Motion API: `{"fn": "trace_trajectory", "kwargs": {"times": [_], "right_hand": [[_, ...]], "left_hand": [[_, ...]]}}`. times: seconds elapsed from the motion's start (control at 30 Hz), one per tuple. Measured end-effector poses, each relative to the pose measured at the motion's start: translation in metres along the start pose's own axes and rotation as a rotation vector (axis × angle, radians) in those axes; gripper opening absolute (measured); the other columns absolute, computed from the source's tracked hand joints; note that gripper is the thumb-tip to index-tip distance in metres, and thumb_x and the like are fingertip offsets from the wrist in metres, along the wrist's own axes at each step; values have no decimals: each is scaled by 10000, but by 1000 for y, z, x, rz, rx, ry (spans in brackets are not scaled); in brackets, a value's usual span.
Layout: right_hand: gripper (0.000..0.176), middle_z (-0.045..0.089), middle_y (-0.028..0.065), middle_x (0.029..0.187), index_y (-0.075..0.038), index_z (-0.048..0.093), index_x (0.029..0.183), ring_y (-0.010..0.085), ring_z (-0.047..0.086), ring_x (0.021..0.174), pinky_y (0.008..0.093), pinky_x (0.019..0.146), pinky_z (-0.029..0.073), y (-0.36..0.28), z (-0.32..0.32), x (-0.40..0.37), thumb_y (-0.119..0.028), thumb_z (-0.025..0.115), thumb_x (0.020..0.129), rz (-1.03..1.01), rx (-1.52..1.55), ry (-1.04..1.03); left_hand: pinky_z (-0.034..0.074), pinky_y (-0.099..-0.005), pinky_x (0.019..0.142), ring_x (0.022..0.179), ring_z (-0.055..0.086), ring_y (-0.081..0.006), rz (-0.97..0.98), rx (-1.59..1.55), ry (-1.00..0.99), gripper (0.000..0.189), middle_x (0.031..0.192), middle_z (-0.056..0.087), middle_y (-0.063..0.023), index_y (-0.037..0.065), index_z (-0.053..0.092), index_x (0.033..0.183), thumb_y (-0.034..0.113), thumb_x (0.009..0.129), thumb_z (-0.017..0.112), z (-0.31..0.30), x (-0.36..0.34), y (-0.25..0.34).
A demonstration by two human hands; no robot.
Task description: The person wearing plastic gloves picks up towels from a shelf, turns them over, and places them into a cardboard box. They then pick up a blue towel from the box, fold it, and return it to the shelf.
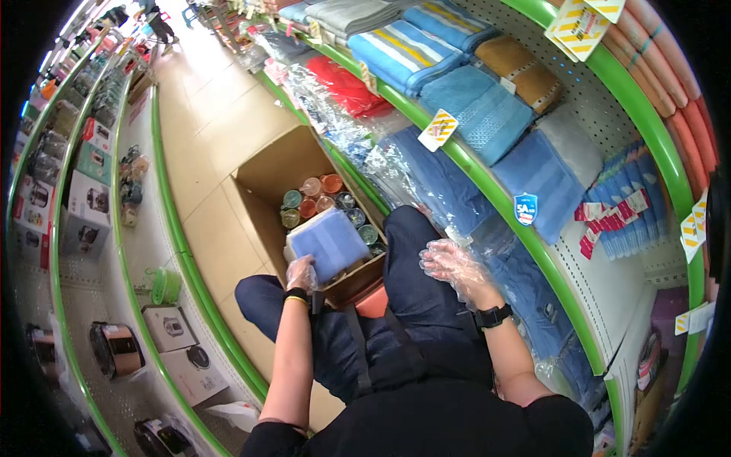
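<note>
Between my knees stands an open cardboard box. Inside it are several lidded jars or cups with orange, green and clear tops. A flat, square folded blue towel rests on top of them, with a pale edge showing beneath. My left hand, in a clear plastic glove, is closed on the towel's near left corner; the thumb side is partly hidden. My right hand, gloved too, is held in the air beside my right knee, fingers stretched out and holding nothing, near the lower shelf.
Green-edged shelves at right carry folded blue towels, a brown towel, and bagged blue textiles. Left shelves hold boxed appliances, a rice cooker and a green basket. A person stands far down the tiled aisle.
</note>
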State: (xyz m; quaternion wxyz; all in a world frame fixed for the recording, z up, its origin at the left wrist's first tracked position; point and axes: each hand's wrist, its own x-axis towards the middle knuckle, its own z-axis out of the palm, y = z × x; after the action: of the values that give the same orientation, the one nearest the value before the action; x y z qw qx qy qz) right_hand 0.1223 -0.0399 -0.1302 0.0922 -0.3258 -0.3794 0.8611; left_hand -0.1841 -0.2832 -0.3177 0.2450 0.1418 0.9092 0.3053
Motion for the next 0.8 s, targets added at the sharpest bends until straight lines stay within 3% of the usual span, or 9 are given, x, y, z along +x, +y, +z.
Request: {"fn": "trace_trajectory", "kwargs": {"times": [0.03, 0.1, 0.17, 0.3, 0.33, 0.4, 0.53, 0.7, 0.8], "right_hand": [[247, 583, 71, 946, -50, 491, 1058, 140, 585, 794, 217, 628, 493, -14, 9, -11, -129, 584, 844, -9, -1, 21], [232, 597, 80, 955, -35, 510, 1066, 154, 598, 835, 235, 664, 498, -50, 23, -40, -129, 559, 860, -134, -279, 9], [239, 600, 89, 965, -30, 520, 1080, 164, 605, 853, 251, 690, 500, -94, 34, -78, -144, 542, 872, -301, -319, 20], [278, 581, 78, 999, -52, 500, 1110, 135, 572, 854, 279, 737, 464, -140, 5, -128, -212, 525, 883, -739, -352, 576], [278, 581, 78, 999, -52, 500, 1110, 135, 572, 854, 279, 737, 464, -139, -18, -131, -212, 525, 883, -752, -352, 600], [333, 560, 80, 1017, -66, 466, 1159, 153, 537, 923, 310, 784, 437, -123, -83, -123, -233, 526, 878, -942, -8, 844], [350, 486, 176, 1095, -11, 435, 1118, 303, 468, 1043, 415, 879, 388, -116, -130, -125, -254, 495, 873, -696, 424, 220], [284, 497, 183, 1090, -11, 472, 1031, 306, 485, 1027, 428, 878, 397, -153, -91, -111, -249, 484, 876, -530, 606, 346], [247, 538, 148, 1055, -19, 488, 1032, 293, 531, 965, 401, 880, 418, -154, -100, -105, -212, 485, 879, -560, 530, 315]], "left_hand": [[426, -332, 580, 597, 551, -223, 386, 224, 103, 255, 655, 591, -105, 29, 626, 698, 263, 761, 545, 15, 15, -35], [396, -316, 507, 524, 499, -174, -253, -510, -20, 268, 592, 540, -49, 47, 622, 674, 287, 770, 551, -3, -13, 13], [383, -318, 489, 517, 496, -168, -212, -625, -52, 278, 584, 535, -47, 51, 626, 676, 305, 769, 565, 6, -4, -14], [428, -315, 532, 573, 567, -195, -87, -358, -6, 177, 654, 603, -105, 59, 640, 754, 208, 771, 545, 23, 27, -53], [461, -338, 595, 666, 611, -234, 169, 227, 28, 173, 730, 626, -149, 53, 644, 812, 148, 776, 504, 10, 7, -23], [469, -376, 641, 727, 610, -305, 113, 96, 31, 204, 769, 625, -173, 52, 641, 824, 125, 792, 453, 36, 48, -85], [444, -418, 660, 748, 583, -354, 164, 292, 51, 217, 778, 603, -210, 36, 614, 801, 133, 787, 420, 24, 26, -43], [409, -428, 625, 694, 562, -353, 215, 322, 43, 239, 737, 584, -227, -9, 586, 780, 165, 789, 422, 7, 3, -10], [391, -360, 542, 544, 493, -227, -55, -126, 60, 306, 610, 561, -106, -32, 585, 669, 256, 743, 514, 9, 7, -11]]}}
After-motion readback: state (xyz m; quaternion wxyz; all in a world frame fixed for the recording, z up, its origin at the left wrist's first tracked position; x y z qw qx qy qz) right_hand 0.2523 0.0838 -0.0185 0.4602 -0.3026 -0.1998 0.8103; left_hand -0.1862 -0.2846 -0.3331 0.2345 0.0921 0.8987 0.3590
